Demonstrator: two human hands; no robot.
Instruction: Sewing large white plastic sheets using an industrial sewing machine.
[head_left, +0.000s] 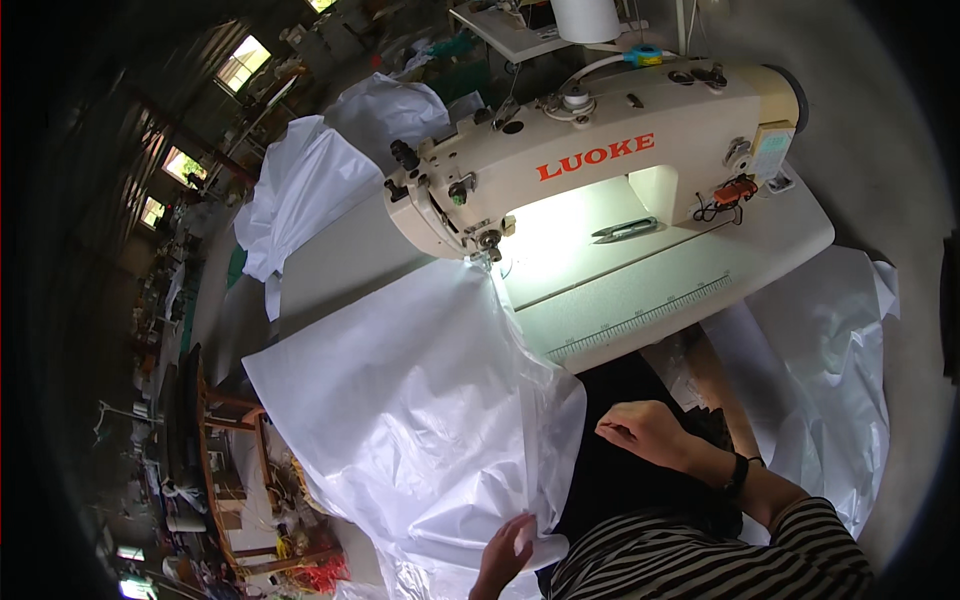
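Sewing machine point(600, 150) with sheet material and operator's hands. A white sheet point(400, 390) lies in front of the sewing machine, its upper edge running up to the needle end; the exact point where it meets the presser foot point(491, 258) is small and hard to make out. The sheet's lower part is cut off by the lower edge of the view. The left hand point(510, 547), well in front of the sewing machine, touches the sheet's near side; its fingers are partly obscured, and whether they pinch the material or merely rest there cannot be told. The right hand point(650, 432), in front of the sewing machine and apart from the sheet, has its fingers folded loosely inward; the palm is hidden, so any content cannot be determined. Snips point(626, 230) lie beneath the sewing machine's arm. The counter point(780, 238) partly hides a second white sheet point(835, 370) to the sewing machine's right. Above the machine, a thread cone point(586, 18) is cut off at its top.
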